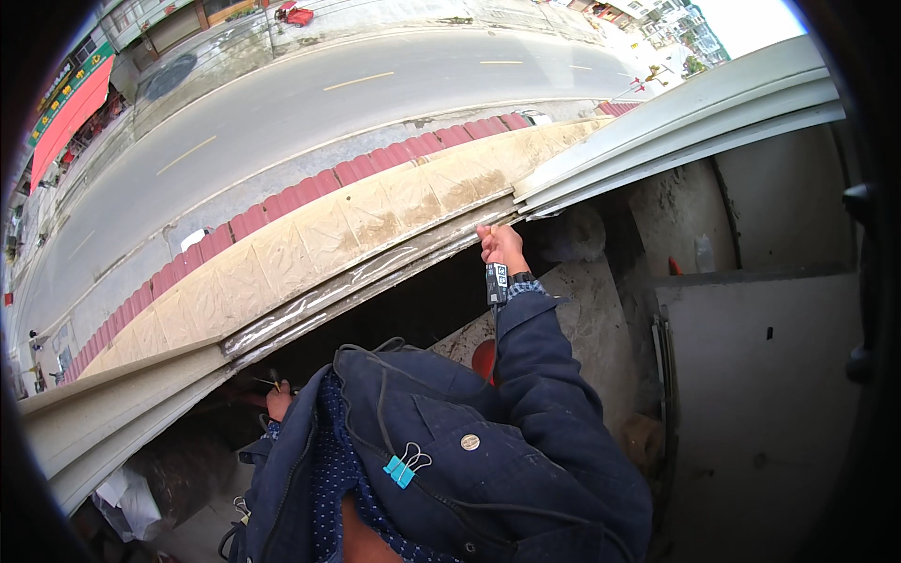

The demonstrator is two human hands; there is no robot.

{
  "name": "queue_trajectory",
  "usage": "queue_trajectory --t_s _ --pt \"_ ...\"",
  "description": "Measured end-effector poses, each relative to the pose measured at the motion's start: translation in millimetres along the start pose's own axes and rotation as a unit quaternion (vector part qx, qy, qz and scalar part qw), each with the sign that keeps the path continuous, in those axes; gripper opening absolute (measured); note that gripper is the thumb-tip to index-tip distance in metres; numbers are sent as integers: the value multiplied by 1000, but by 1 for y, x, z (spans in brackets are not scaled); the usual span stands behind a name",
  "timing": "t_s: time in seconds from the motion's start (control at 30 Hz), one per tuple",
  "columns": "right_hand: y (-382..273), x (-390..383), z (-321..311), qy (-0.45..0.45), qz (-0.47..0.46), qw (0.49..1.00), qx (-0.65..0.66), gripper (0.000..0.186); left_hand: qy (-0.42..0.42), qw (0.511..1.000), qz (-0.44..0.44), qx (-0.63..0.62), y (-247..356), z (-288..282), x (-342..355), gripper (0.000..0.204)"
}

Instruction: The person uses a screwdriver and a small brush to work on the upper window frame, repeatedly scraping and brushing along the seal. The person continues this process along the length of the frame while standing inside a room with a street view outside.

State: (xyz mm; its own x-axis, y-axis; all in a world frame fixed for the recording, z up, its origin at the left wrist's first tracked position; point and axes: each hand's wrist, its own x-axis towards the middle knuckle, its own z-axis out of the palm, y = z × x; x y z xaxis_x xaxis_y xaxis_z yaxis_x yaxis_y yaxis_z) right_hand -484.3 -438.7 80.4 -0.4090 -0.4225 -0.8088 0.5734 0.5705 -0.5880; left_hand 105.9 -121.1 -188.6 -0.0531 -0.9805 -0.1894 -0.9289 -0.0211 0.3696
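Window track (375, 279) runs just beside the fingertips of our right hand (504, 248), whose fingers are curled close together at its right end, though we cannot tell whether they pinch anything. Our left hand (279, 402) is lower, below the track, with fingers seemingly bent around a thin stick (276, 383), too dark to be sure. Pale window panels (685, 131) stand at both ends, probably leaving the middle reachable, and beyond lie a beige ledge (300, 239) and a road (282, 108).

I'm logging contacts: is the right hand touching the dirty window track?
Cannot tell. In the head view, the right hand overlaps the dirty window track at its inner edge, but neither contact nor gap shows plainly.
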Motion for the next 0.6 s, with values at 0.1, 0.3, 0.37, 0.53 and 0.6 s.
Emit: queue_trajectory --t_s 0.1,0.3,0.37,0.53,0.6 --pt "17 -24 0 -1 -57 998 -33 16 -55 979 -133 -145 -5 7 4 34" --pt "27 -36 0 9 -133 991 -23 13 -4 1000 8 -6 -3 1 0 38" --pt "23 -30 0 16 -140 990 -33 13 -18 1000 5 2 -3 -2 2 40" --pt "16 -17 -3 47 -136 989 -35 12 -35 999 -7 -11 -3 -3 5 42" --pt "15 -13 -2 53 -127 988 -67 12 -40 999 -11 -14 -3 -3 7 42"
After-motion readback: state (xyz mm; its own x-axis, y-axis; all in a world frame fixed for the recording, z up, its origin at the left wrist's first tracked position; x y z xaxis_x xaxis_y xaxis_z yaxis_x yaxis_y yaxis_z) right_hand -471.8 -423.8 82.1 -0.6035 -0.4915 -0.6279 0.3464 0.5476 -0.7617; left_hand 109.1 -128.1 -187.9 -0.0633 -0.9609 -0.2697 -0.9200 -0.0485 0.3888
